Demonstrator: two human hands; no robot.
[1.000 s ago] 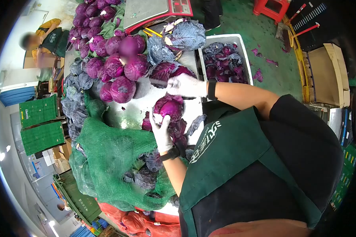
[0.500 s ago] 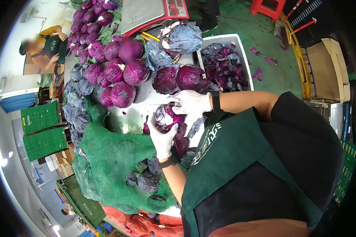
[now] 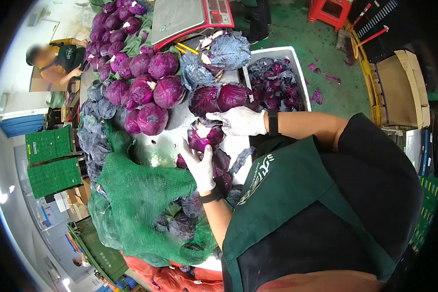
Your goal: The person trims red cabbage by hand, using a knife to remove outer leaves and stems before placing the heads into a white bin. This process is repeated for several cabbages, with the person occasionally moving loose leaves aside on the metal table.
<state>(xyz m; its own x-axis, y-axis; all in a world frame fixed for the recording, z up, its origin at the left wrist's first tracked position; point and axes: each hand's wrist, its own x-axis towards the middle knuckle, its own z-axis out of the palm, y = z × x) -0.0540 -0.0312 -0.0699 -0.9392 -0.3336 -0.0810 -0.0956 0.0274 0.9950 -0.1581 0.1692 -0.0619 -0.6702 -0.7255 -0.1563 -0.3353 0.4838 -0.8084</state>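
My left hand (image 3: 200, 168), in a white glove, has its thumb and fingers around the lower side of a red cabbage (image 3: 199, 142) with a pale cut part on top. Above that cabbage, my gloved right hand (image 3: 242, 121) is closed on a knife (image 3: 192, 127), whose thin blade points left across the cabbage's upper side; the handle is hidden in the glove. Two trimmed purple cabbages (image 3: 233, 97) lie just above my right hand. Loose dark leaves (image 3: 242, 158) are beside the held cabbage on the metal table (image 3: 172, 141).
More cabbages (image 3: 152, 118) are piled at upper left. A red-framed scale (image 3: 180, 19) stands at the top, near a white bin (image 3: 304, 85) of leaves. Green netting (image 3: 136, 194) covers cabbages at lower left. Another person (image 3: 58, 63) stands at far left; a red stool (image 3: 330, 12) is upper right.
My right hand has shifted slightly right, and the knife blade now shows. The cabbage has been turned and its purple side shows more. My left hand's thumb has moved up a little.
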